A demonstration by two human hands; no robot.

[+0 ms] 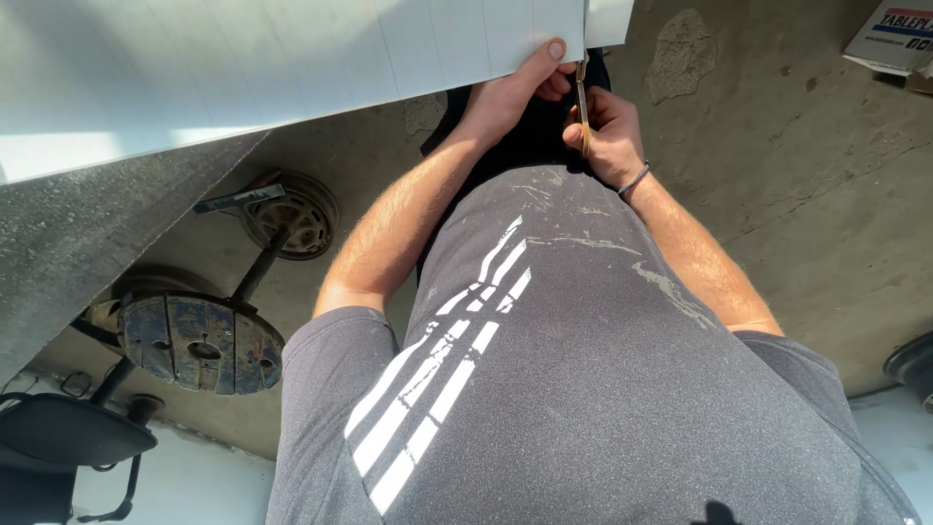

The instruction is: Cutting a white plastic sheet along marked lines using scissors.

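Note:
A large white sheet (pixel 243 68) with faint ruled lines spans the top left. My left hand (pixel 515 92) pinches its right edge, thumb on top. Beside it, my right hand (pixel 607 131), with a band on the wrist, grips a slim utility knife (pixel 582 107) held upright against the sheet's edge. A narrow white strip (pixel 609 19) sits just right of the blade. My grey shirt with white stripes fills the lower middle.
A rusty round disc on a bar (pixel 199 340) and a second wheel (pixel 292 214) lie on the concrete floor at left. A black chair (pixel 68 433) stands at bottom left. A cardboard box (pixel 894 34) lies at top right. A grey rough slab (pixel 78 243) runs under the sheet.

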